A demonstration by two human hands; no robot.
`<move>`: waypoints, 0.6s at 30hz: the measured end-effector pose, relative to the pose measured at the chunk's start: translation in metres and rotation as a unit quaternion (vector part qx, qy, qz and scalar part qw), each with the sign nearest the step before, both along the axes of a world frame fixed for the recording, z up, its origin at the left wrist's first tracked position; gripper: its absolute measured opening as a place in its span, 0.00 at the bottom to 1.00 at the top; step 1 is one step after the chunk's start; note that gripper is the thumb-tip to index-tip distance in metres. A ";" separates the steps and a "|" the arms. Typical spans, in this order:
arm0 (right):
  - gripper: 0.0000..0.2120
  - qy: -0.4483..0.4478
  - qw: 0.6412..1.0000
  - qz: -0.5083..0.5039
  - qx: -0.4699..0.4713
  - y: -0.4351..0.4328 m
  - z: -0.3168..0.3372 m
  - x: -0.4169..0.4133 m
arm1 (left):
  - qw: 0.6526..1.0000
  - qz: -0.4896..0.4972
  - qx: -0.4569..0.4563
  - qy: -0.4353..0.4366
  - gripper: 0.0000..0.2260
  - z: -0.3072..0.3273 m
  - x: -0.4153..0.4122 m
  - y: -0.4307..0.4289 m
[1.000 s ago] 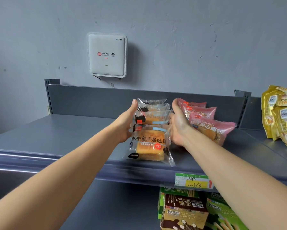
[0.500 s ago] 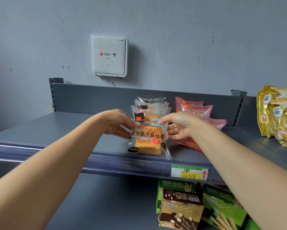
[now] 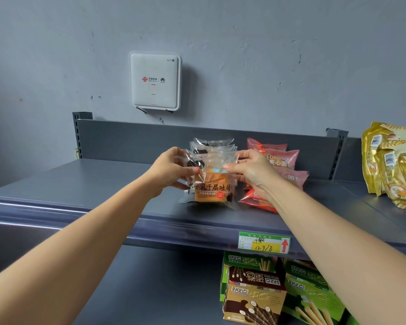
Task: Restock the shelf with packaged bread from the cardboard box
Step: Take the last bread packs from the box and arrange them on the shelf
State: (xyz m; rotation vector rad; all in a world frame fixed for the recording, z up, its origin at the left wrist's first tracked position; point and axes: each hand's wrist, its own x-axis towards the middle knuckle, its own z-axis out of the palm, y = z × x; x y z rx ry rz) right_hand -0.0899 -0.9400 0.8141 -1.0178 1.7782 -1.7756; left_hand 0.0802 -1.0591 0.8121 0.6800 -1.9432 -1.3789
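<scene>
Shelf (image 3: 98,184) held several bread packets (image 3: 212,146), left hand (image 3: 171,171) and right hand (image 3: 252,171) pinching the front packet (image 3: 211,190) by its top; space remained alongside

Two long bare forearms (image 3: 80,242), bare L hand (image 3: 171,171) & R hand (image 3: 252,171), both slim

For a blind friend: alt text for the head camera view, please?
The left hand and right hand pinch the top of the front toast packet in a row on the grey shelf; pink packets lie beside it.

glossy clear plastic bread packets (image 3: 211,184), matt metal shelf (image 3: 103,184)
</scene>
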 end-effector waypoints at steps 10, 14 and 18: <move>0.38 0.011 0.999 0.016 0.037 0.002 -0.001 0.002 | 0.998 0.057 0.002 0.023 0.15 -0.007 0.004 0.010; 0.26 -0.005 0.999 0.026 0.035 0.002 -0.004 0.004 | 0.997 0.070 0.001 0.013 0.12 -0.009 0.005 0.014; 0.23 -0.002 0.999 0.023 0.043 0.008 -0.006 0.007 | 0.998 0.058 0.012 0.002 0.14 -0.013 0.008 0.017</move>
